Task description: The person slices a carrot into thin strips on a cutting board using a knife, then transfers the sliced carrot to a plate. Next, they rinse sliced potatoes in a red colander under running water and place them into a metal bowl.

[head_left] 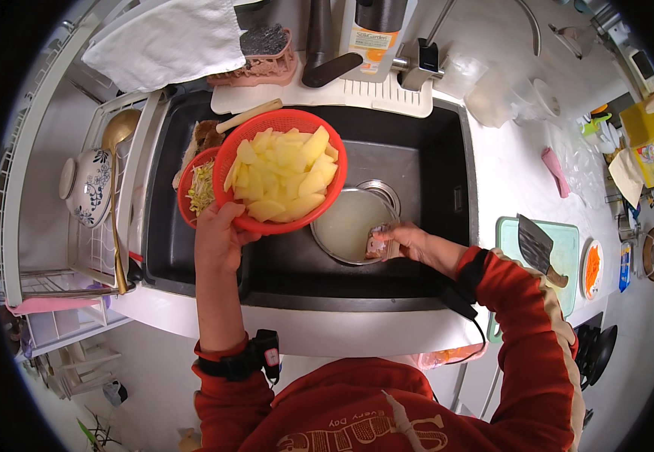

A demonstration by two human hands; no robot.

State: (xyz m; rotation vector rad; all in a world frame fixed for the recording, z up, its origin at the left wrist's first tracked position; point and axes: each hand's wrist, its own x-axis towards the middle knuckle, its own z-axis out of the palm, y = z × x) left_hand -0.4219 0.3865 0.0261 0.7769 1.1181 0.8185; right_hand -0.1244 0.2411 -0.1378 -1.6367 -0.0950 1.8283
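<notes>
My left hand (221, 237) grips the near-left rim of a red plastic colander (225, 162), raised over the sink. Pale yellow potato slices (285, 173) fill it. Lower and to the right, a round metal bowl (315, 233) of cloudy water stands in the sink. My right hand (402, 242) is closed at the bowl's right edge. A small pinkish-white patterned patch shows at its fingertips; I cannot make out what it is. Partly behind the colander, a smaller red basket (184, 197) holds bean sprouts (202, 188).
The dark sink (432, 188) has a drain strainer (388, 192) behind the bowl. A wooden-handled brush (248, 117) lies at its back left. Left is a dish rack (135, 143) with a ladle (120, 132); right, a cutting board (564, 241) with a cleaver (535, 242) and shredded carrot (593, 267).
</notes>
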